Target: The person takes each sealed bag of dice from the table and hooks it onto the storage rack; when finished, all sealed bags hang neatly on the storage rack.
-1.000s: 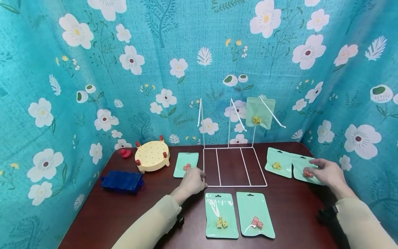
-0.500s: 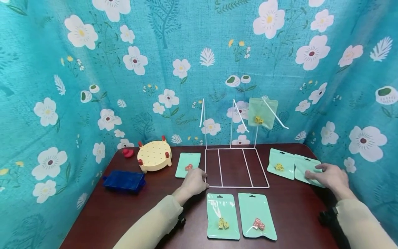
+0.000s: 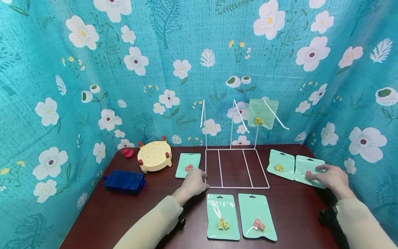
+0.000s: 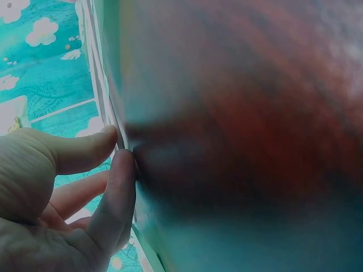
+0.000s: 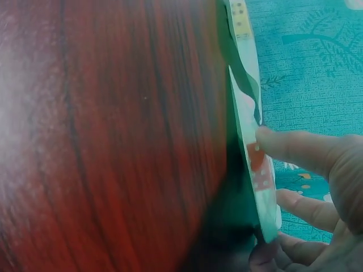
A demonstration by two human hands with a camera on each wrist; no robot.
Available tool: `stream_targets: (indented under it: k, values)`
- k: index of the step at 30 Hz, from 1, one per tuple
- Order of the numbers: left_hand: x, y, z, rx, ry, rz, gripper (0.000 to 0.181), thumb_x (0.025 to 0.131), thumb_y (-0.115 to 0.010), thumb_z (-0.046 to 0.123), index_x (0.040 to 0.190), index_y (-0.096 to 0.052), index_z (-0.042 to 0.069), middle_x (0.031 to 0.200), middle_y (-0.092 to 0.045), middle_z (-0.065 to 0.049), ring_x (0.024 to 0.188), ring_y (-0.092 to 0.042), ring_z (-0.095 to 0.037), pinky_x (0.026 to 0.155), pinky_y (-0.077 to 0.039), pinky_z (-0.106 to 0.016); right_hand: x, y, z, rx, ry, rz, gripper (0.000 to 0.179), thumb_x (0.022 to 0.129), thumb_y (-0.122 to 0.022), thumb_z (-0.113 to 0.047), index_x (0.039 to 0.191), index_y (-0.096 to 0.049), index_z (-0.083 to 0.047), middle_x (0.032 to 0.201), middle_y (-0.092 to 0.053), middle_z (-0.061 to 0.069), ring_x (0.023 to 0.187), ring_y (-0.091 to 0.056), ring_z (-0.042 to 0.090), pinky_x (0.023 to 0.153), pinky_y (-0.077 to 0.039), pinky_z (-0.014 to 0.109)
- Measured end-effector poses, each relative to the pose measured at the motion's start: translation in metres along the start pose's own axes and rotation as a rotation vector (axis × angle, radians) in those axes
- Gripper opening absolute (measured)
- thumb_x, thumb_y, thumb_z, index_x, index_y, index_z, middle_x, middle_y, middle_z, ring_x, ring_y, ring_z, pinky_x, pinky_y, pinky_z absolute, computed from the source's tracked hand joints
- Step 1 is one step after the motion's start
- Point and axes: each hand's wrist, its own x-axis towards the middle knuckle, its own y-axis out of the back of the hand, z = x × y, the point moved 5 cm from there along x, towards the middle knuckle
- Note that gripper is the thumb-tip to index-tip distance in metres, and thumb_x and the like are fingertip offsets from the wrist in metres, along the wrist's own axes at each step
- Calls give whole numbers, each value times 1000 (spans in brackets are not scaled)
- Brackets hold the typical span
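My left hand point(image 3: 194, 182) grips the front left corner of a white wire rack point(image 3: 237, 187). In the left wrist view its thumb and fingertips point(image 4: 122, 164) pinch the thin wire. At the right, my right hand point(image 3: 334, 178) holds the right edge of a mint zip bag with red dice point(image 3: 303, 169). Its thumb point(image 5: 269, 141) lies over the dice in the right wrist view, and a fingertip shows at the bag's lower edge. Left of that bag lies a mint zip bag with yellow dice point(image 3: 281, 160). Another bag with yellow dice point(image 3: 264, 107) hangs from the rack's right hook.
A mint bag with red dice point(image 3: 188, 162) lies left of the rack. Two more bags, one with yellow dice point(image 3: 222, 207) and one with red dice point(image 3: 255, 207), lie in front. Further left are a cream stool point(image 3: 154, 155), a blue box point(image 3: 124, 180) and a red duck point(image 3: 128, 153).
The bag at my right hand has shifted slightly, with a little more gap to the yellow-dice bag beside it. My left hand has stayed on the rack; the head view has shifted slightly.
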Motion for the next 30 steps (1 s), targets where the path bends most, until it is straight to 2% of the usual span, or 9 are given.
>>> stream_targets:
  k: [11, 18, 30]
  values:
    - [0, 1, 1, 1, -14, -9, 35, 91, -93, 14, 122, -85, 0, 97, -82, -8, 90, -73, -19, 74, -59, -36, -2, -1, 3, 64, -46, 41, 98, 88, -93, -50, 159, -53, 4, 154, -41, 44, 130, -37, 59, 89, -52, 61]
    - [0, 1, 1, -3, -9, -14, 36, 92, -92, 14, 124, -85, 0, 96, -81, -8, 91, -73, -20, 72, -57, -35, -5, -1, 2, 47, -9, 72, 88, 91, -91, -44, 156, -57, 3, 152, -46, 43, 128, -39, 58, 89, -48, 63]
    - [0, 1, 0, -3, -22, -7, 35, 91, -93, 13, 122, -85, 0, 98, -82, -8, 87, -70, -18, 72, -57, -35, -15, 1, -1, 46, 23, 129, 82, 90, -93, -42, 151, -62, 3, 142, -53, 41, 123, -41, 56, 81, -45, 54]
